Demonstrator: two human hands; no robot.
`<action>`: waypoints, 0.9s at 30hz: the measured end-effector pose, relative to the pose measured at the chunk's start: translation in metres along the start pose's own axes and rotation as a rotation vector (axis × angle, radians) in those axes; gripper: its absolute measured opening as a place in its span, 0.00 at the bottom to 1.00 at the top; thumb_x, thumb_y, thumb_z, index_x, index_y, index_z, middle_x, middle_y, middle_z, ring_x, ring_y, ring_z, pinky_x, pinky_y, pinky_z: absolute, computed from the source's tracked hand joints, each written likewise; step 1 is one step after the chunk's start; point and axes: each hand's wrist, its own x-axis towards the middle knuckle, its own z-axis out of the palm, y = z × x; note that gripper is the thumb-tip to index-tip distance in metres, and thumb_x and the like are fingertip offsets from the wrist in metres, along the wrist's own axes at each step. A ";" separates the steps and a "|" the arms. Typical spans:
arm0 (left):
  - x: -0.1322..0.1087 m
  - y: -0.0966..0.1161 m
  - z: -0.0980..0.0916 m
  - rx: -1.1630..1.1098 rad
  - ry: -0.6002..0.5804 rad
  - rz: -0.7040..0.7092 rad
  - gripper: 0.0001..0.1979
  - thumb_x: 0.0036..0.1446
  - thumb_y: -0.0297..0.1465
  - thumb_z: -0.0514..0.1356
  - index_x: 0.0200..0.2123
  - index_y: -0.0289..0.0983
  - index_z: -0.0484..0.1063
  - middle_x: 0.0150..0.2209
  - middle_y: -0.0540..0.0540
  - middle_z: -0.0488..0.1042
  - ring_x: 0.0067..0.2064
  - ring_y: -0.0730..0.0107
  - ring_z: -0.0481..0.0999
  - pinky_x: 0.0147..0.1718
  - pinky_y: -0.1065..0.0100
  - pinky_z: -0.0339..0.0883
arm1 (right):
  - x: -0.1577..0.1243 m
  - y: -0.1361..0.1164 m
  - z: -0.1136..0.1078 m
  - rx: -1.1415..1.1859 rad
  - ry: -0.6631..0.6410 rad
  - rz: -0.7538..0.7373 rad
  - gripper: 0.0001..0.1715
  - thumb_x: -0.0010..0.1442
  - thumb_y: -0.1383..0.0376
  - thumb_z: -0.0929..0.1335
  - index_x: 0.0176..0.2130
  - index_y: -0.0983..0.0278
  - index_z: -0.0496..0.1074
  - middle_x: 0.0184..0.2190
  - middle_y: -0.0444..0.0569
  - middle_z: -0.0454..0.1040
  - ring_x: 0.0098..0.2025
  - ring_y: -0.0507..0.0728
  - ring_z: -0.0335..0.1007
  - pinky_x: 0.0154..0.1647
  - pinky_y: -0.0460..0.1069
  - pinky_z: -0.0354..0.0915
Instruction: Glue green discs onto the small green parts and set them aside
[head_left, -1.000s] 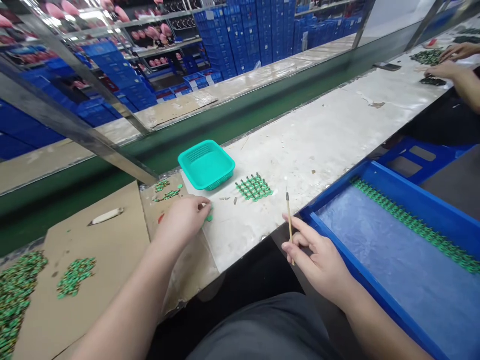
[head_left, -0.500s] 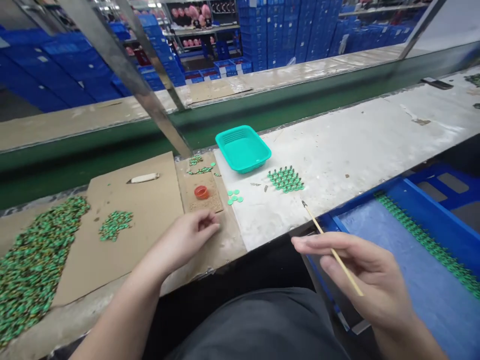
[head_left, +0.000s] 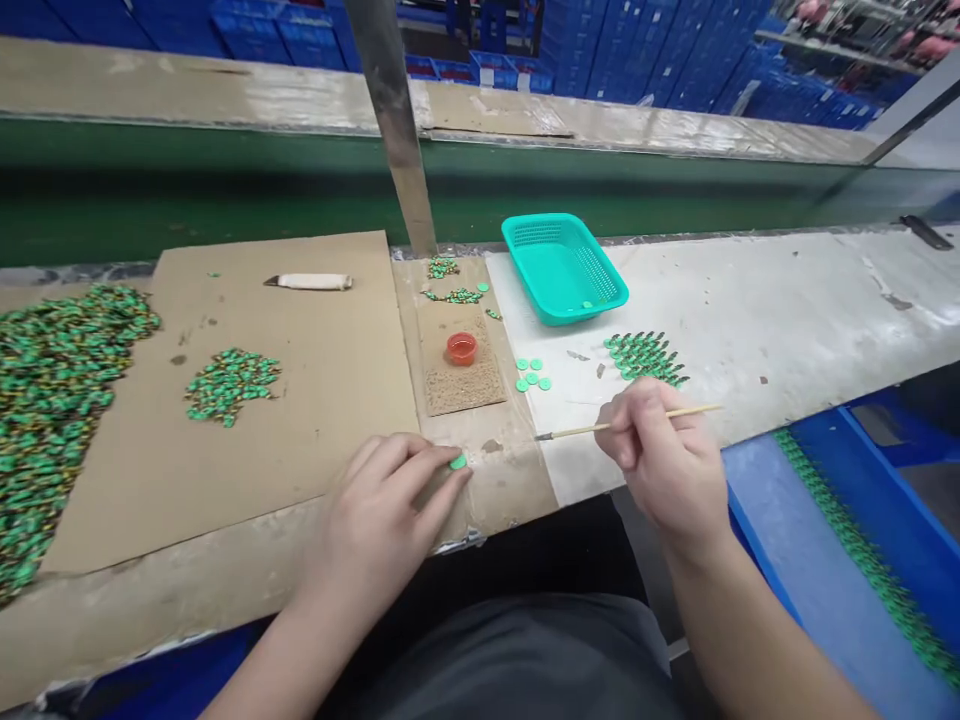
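My left hand [head_left: 390, 510] rests on the bench's front edge, its fingertips pinching a small green disc [head_left: 457, 462] flat on the taped cardboard. A thin wooden brush [head_left: 622, 428] is gripped in my right hand [head_left: 660, 462], with its dark tip pointing left toward the disc. Beyond them a small red paint cup [head_left: 462, 348] stands on a brown pad [head_left: 460, 372]. Several loose green discs [head_left: 531, 373] lie just right of the pad. A tidy cluster of small green pieces [head_left: 645, 356] sits further right.
A teal basket [head_left: 564, 268] stands behind the cluster. A cardboard sheet [head_left: 300, 400] carries a small green pile [head_left: 231, 382] and a white-handled tool [head_left: 309, 282]; a big green heap [head_left: 52, 390] lies far left. A blue tray [head_left: 832, 580] with a row of green pieces is at right. A metal post [head_left: 393, 120] rises behind.
The view swung left and down. My left hand drew back to the front edge with a green disc. My right hand turned the brush so its tip points left.
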 end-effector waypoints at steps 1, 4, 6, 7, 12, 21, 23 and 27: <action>0.000 0.000 0.001 0.017 0.009 0.000 0.09 0.84 0.39 0.66 0.48 0.43 0.82 0.41 0.50 0.83 0.43 0.61 0.82 0.47 0.59 0.75 | 0.004 0.002 0.006 0.033 -0.019 0.025 0.34 0.82 0.38 0.74 0.35 0.59 0.81 0.19 0.40 0.73 0.21 0.51 0.68 0.25 0.46 0.67; -0.002 -0.001 0.000 0.008 -0.019 -0.040 0.11 0.85 0.42 0.66 0.51 0.43 0.82 0.44 0.48 0.84 0.46 0.58 0.83 0.49 0.56 0.75 | 0.011 0.009 0.020 0.055 -0.123 0.080 0.34 0.83 0.35 0.71 0.47 0.60 0.87 0.32 0.49 0.89 0.34 0.58 0.89 0.38 0.54 0.86; -0.002 -0.004 -0.004 -0.030 -0.064 -0.028 0.11 0.86 0.40 0.63 0.59 0.45 0.83 0.47 0.47 0.84 0.47 0.58 0.83 0.50 0.55 0.75 | 0.014 0.013 0.025 0.051 -0.172 0.093 0.25 0.79 0.41 0.78 0.51 0.59 0.87 0.42 0.51 0.94 0.43 0.61 0.95 0.48 0.57 0.91; -0.002 -0.006 -0.005 -0.042 -0.082 -0.009 0.11 0.86 0.38 0.61 0.61 0.47 0.83 0.48 0.48 0.84 0.47 0.59 0.83 0.49 0.55 0.74 | 0.015 0.015 0.027 0.042 -0.180 0.090 0.20 0.77 0.45 0.81 0.52 0.58 0.86 0.43 0.50 0.94 0.44 0.60 0.95 0.49 0.57 0.91; -0.002 -0.013 -0.010 -0.020 -0.066 0.017 0.10 0.86 0.39 0.62 0.48 0.44 0.81 0.44 0.47 0.82 0.43 0.56 0.80 0.43 0.52 0.70 | 0.028 0.022 0.033 -0.056 -0.115 -0.043 0.19 0.84 0.46 0.76 0.46 0.56 0.76 0.32 0.41 0.86 0.30 0.54 0.85 0.35 0.50 0.84; -0.027 -0.010 -0.011 -0.022 -0.039 0.209 0.14 0.88 0.29 0.57 0.63 0.37 0.83 0.59 0.43 0.91 0.59 0.54 0.84 0.62 0.49 0.68 | 0.071 0.009 0.069 -0.269 -0.153 -0.269 0.18 0.89 0.49 0.70 0.48 0.56 0.77 0.37 0.43 0.83 0.34 0.53 0.85 0.39 0.51 0.84; -0.030 -0.011 -0.006 -0.042 -0.014 0.193 0.14 0.88 0.30 0.58 0.61 0.38 0.85 0.60 0.44 0.92 0.60 0.54 0.85 0.62 0.50 0.67 | 0.079 0.011 0.079 -0.394 -0.129 -0.402 0.16 0.88 0.50 0.72 0.46 0.55 0.76 0.39 0.43 0.83 0.36 0.54 0.86 0.40 0.51 0.83; -0.034 -0.012 0.004 -0.094 0.081 0.130 0.13 0.85 0.27 0.62 0.60 0.40 0.87 0.57 0.46 0.92 0.56 0.56 0.87 0.63 0.51 0.68 | 0.091 0.025 0.090 -0.606 -0.180 -0.598 0.17 0.88 0.52 0.71 0.44 0.55 0.74 0.38 0.43 0.81 0.35 0.54 0.82 0.39 0.52 0.80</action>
